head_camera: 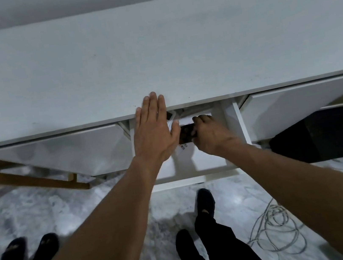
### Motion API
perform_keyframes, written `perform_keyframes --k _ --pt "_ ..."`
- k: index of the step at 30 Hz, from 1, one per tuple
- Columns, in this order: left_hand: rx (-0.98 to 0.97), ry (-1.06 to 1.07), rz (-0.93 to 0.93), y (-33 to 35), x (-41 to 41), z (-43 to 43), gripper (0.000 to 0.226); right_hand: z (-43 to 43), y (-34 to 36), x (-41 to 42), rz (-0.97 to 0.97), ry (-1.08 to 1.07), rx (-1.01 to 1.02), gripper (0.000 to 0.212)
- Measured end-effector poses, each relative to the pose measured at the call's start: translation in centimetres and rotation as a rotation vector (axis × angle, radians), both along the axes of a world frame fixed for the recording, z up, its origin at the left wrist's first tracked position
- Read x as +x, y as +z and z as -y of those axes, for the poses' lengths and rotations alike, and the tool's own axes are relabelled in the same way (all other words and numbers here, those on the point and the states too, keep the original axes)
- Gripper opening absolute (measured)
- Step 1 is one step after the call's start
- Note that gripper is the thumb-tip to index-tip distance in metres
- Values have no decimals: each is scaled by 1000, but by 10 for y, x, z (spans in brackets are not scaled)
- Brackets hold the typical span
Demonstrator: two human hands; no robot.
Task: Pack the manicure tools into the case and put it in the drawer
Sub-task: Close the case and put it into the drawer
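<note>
The white middle drawer (237,124) of the desk stands pulled out toward me. Inside it, my right hand (210,134) grips a small dark case (186,132), held low over the drawer's white floor. A white paper with a printed label (185,149) lies under the case. My left hand (155,130) is flat with fingers straight, hovering over the drawer's left side, its fingertips reaching the front edge of the white desk top (154,54). Most of the case is hidden by both hands.
Closed white drawers flank the open one at left (58,155) and right (296,106). A wooden frame (28,178) leans under the desk's left. A coiled grey cable (277,232) lies on the marble floor. My feet and another person's feet (28,249) stand nearby.
</note>
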State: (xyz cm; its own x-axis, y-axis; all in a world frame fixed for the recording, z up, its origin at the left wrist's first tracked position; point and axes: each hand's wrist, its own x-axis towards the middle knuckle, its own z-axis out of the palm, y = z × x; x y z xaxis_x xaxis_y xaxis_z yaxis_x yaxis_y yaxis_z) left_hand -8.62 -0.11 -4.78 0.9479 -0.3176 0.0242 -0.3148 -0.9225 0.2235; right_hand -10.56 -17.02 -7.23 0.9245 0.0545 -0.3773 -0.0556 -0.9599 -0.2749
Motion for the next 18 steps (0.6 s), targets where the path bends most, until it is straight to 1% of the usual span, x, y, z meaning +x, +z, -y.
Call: perform_keyframes --k 2,6,8,12,16,18 --pt "12 20 -81 7 0 1 67 -1 16 -11 38 -10 10 55" --pt "-32 1 -97 26 -46 -2 65 -6 51 -58 151 -58 13 42" --pt "-24 -22 -104 27 -74 -6 63 -7 62 -81 174 -89 44 43" --pt "-16 -46 -146 23 -127 -18 62 -11 69 -125 160 -90 48 49" --pt "29 -39 -177 11 -166 -28 72 -13 67 -157 138 -44 7 45" --pt "52 -16 -204 6 -181 -30 74 -13 66 -169 81 -34 -13 50"
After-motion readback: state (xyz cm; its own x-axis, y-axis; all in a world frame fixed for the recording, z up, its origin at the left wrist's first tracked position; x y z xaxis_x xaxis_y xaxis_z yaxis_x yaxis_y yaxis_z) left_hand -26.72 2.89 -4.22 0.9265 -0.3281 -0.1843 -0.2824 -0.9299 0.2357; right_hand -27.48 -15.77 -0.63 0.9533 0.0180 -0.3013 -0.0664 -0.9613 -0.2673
